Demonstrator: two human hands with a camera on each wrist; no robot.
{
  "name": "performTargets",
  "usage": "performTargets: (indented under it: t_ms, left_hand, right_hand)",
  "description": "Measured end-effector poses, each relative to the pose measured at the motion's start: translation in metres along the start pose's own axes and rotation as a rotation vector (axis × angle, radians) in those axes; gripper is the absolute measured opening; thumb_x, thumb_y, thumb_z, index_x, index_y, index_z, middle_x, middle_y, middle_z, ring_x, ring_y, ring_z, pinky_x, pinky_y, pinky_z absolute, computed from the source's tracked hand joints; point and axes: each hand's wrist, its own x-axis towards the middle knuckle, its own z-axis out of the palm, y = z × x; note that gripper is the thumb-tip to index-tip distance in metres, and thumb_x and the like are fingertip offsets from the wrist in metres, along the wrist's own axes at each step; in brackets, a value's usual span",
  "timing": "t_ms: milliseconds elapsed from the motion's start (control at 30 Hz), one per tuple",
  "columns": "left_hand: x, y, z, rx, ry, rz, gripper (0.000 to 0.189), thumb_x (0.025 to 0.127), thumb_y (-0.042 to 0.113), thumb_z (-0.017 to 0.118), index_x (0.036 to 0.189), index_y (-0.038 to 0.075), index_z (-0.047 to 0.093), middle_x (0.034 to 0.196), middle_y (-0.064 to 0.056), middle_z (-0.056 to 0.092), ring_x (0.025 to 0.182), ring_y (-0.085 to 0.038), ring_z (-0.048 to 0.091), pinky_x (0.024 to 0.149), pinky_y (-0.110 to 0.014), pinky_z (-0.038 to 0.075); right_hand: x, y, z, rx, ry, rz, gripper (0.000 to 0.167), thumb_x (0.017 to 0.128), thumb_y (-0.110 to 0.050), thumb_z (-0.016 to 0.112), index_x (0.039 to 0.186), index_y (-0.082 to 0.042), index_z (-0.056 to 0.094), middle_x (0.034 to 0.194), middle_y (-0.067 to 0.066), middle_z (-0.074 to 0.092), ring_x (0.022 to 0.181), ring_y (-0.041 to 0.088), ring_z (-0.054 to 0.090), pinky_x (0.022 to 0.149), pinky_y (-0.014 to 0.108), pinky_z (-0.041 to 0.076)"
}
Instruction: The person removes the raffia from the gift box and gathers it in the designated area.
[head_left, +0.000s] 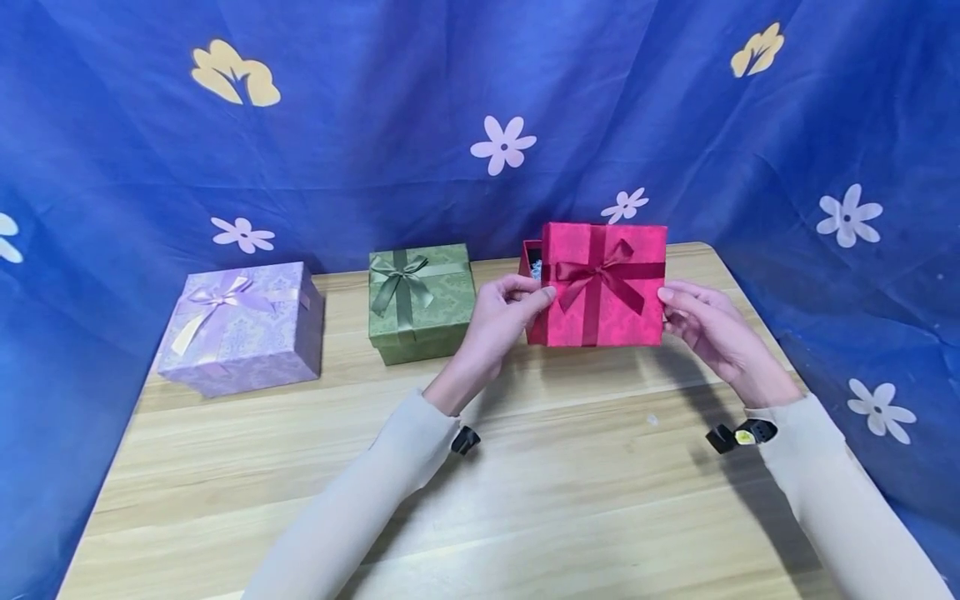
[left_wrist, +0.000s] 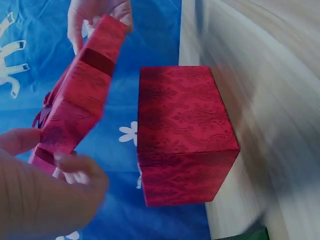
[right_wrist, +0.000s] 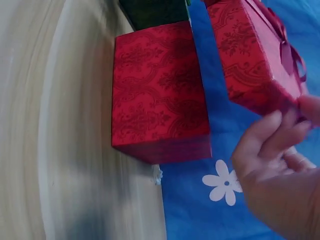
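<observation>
Both hands hold a red gift-box lid [head_left: 622, 325] with a dark red ribbon bow, one at each side edge. My left hand [head_left: 498, 321] pinches its left edge between thumb and fingers; my right hand [head_left: 708, 325] pinches the right edge. The red box base [left_wrist: 187, 110] stands on the table behind the lid, mostly hidden in the head view. Both wrist views show a gap between the raised lid [right_wrist: 240, 50] and the base. Something pale blue [head_left: 536, 267] shows at the base's opening in the head view, too small to make out.
A green gift box [head_left: 431, 304] with a green bow stands left of the red one. Farther left is a lilac gift box [head_left: 240, 325] with a bow. All stand on a wooden table [head_left: 570, 500], with a blue flowered cloth [head_left: 420, 100] hanging behind and at the sides.
</observation>
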Motion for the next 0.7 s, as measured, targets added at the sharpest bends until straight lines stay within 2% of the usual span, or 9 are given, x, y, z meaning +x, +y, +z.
performTargets:
  t_ms: [100,200,333,467,600,700]
  left_hand:
    - [-0.007,0.003,-0.002,-0.041,-0.06,0.008,0.021,0.1,0.005,0.078,0.119,0.001,0.071,0.078,-0.002,0.068,0.066,-0.012,0.057,0.054,-0.022,0.042]
    - [-0.015,0.005,-0.005,-0.075,-0.138,0.016,0.03,0.101,0.0,0.075,0.13,-0.001,0.067,0.078,-0.009,0.074,0.06,-0.014,0.064,0.05,-0.021,0.045]
    - [-0.026,0.007,-0.007,-0.089,-0.213,0.019,0.038,0.102,-0.004,0.072,0.138,-0.005,0.061,0.088,-0.018,0.078,0.067,-0.017,0.074,0.056,-0.026,0.057]
    - [-0.036,0.008,-0.007,-0.08,-0.243,-0.004,0.042,0.104,-0.006,0.064,0.145,-0.005,0.057,0.095,-0.022,0.079,0.075,-0.022,0.079,0.066,-0.033,0.064]
    - [-0.044,0.006,-0.005,-0.091,-0.255,-0.016,0.032,0.112,0.003,0.057,0.143,-0.004,0.059,0.098,-0.027,0.078,0.079,-0.029,0.08,0.069,-0.036,0.065]
    - [-0.048,0.003,-0.005,-0.087,-0.255,-0.017,0.031,0.116,0.02,0.057,0.137,-0.002,0.063,0.096,-0.03,0.076,0.078,-0.03,0.079,0.065,-0.035,0.064]
  right_hand:
    - [-0.006,0.0,-0.002,0.012,-0.03,-0.033,0.024,0.113,-0.001,0.056,0.121,-0.004,0.079,0.091,0.005,0.076,0.077,0.011,0.069,0.072,0.023,0.06]
    - [-0.013,-0.001,-0.005,-0.005,-0.057,-0.074,0.025,0.111,0.004,0.056,0.127,-0.002,0.075,0.09,0.008,0.076,0.075,0.011,0.069,0.072,0.023,0.061]
    - [-0.025,-0.001,-0.008,-0.049,-0.098,-0.117,0.031,0.109,0.01,0.056,0.135,-0.001,0.072,0.095,0.013,0.078,0.081,0.015,0.074,0.077,0.025,0.062]
    - [-0.037,0.002,-0.01,-0.159,-0.148,-0.165,0.035,0.109,0.013,0.055,0.138,0.0,0.069,0.104,0.019,0.079,0.092,0.021,0.078,0.09,0.03,0.061]
    - [-0.047,0.008,-0.014,-0.233,-0.158,-0.199,0.035,0.108,0.016,0.053,0.136,0.002,0.069,0.113,0.019,0.079,0.098,0.024,0.079,0.099,0.032,0.058]
    - [-0.054,0.013,-0.017,-0.189,-0.177,-0.196,0.041,0.109,0.017,0.05,0.145,0.004,0.065,0.128,0.016,0.076,0.105,0.025,0.078,0.102,0.034,0.056]
